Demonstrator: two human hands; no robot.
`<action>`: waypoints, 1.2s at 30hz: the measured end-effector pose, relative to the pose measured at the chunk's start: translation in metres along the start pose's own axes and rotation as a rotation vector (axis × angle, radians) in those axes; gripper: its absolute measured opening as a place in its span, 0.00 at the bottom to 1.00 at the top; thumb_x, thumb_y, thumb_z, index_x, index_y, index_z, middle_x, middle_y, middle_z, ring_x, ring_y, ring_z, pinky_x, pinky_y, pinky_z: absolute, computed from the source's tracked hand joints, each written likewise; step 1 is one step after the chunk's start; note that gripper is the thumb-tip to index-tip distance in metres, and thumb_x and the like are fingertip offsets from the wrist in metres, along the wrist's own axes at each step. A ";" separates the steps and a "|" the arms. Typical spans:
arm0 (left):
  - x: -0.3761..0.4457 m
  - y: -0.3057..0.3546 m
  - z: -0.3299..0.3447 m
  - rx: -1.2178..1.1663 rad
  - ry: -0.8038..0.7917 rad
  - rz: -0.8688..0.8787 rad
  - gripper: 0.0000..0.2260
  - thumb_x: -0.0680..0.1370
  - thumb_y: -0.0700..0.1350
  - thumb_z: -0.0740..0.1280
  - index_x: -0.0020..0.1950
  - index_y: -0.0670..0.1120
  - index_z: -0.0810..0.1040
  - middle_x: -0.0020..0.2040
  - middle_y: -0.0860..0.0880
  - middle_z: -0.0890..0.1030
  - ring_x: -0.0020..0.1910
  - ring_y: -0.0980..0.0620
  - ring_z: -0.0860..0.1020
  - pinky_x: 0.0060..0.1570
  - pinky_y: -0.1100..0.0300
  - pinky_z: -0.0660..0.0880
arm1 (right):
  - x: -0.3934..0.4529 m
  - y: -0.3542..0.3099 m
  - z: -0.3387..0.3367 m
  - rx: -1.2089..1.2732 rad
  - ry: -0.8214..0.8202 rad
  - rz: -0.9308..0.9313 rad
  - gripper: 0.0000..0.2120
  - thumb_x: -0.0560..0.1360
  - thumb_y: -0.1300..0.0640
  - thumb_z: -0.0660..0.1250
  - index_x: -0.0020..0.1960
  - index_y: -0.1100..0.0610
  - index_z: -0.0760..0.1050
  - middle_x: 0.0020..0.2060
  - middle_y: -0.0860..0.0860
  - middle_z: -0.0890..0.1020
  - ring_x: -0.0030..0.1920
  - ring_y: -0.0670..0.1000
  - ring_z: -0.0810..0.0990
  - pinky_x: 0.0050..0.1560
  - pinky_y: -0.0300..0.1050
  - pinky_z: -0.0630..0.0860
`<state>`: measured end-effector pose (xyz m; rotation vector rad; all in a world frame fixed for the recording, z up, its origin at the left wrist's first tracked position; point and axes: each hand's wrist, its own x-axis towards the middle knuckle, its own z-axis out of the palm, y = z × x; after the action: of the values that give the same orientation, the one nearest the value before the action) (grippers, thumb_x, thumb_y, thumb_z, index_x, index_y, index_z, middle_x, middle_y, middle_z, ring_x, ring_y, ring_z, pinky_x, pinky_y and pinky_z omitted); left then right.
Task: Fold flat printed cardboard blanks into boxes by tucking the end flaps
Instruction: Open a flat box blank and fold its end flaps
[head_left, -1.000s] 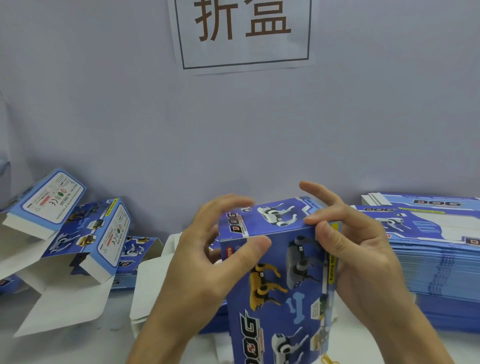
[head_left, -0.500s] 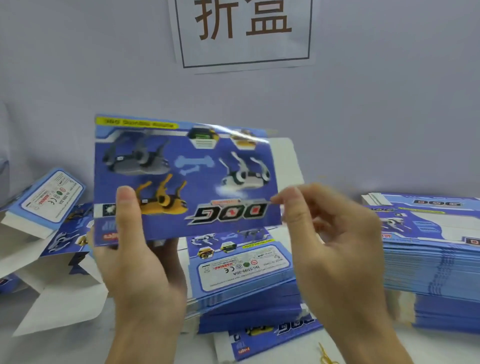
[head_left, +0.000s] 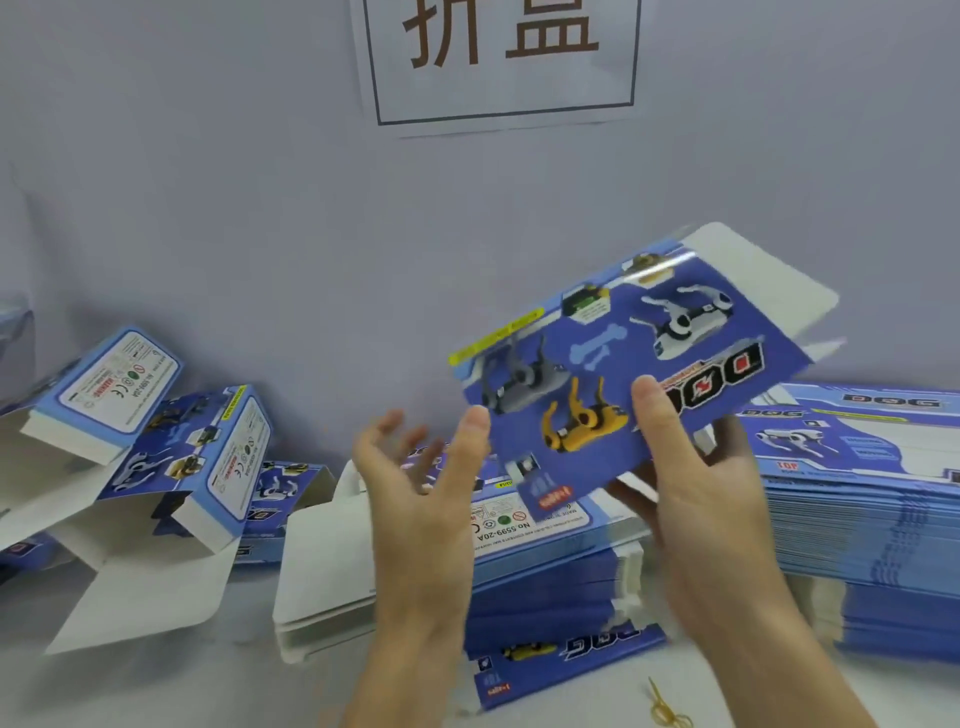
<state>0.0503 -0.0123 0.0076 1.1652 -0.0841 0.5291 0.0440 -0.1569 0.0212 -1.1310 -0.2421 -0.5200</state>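
A blue printed box (head_left: 623, 374) with robot dogs and the upside-down word DOG hangs tilted in the air, its white flap sticking out at the upper right. My right hand (head_left: 691, 493) holds it, thumb on the printed front and fingers behind. My left hand (head_left: 421, 478) is just left of the box with fingers spread and relaxed; its thumb is at the box's lower left edge. A stack of flat blanks (head_left: 545, 566) lies on the table under both hands.
Several folded boxes (head_left: 208, 462) with open white flaps lie in a heap at the left. A taller stack of flat blanks (head_left: 872, 519) fills the right side. A yellow rubber band (head_left: 667, 709) lies at the front. A paper sign (head_left: 504, 57) hangs on the grey wall.
The box has swung to the right and tilted, now carried by my right hand alone. My left hand has let go of its left edge and opened.
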 end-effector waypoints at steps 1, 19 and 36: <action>0.006 0.002 -0.008 0.051 0.018 0.057 0.30 0.63 0.65 0.77 0.60 0.59 0.70 0.60 0.53 0.78 0.58 0.56 0.80 0.53 0.58 0.77 | 0.001 -0.006 -0.004 -0.090 -0.032 0.006 0.27 0.64 0.41 0.73 0.62 0.46 0.74 0.49 0.49 0.87 0.47 0.51 0.87 0.44 0.47 0.84; -0.010 0.018 0.003 0.081 -0.288 0.362 0.33 0.71 0.48 0.71 0.73 0.55 0.61 0.51 0.64 0.83 0.47 0.60 0.84 0.38 0.66 0.80 | -0.005 -0.005 -0.005 -0.240 -0.361 -0.171 0.34 0.73 0.48 0.74 0.72 0.32 0.61 0.61 0.42 0.80 0.56 0.46 0.83 0.46 0.39 0.82; -0.004 0.016 -0.006 0.134 -0.187 0.093 0.10 0.72 0.51 0.60 0.38 0.48 0.77 0.36 0.48 0.77 0.30 0.50 0.77 0.23 0.58 0.70 | -0.006 0.000 0.006 -0.311 -0.169 -0.007 0.10 0.70 0.50 0.57 0.40 0.49 0.77 0.24 0.58 0.74 0.25 0.60 0.76 0.24 0.41 0.69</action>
<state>0.0384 -0.0037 0.0179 1.3448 -0.2680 0.5131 0.0391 -0.1501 0.0211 -1.4805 -0.3186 -0.4791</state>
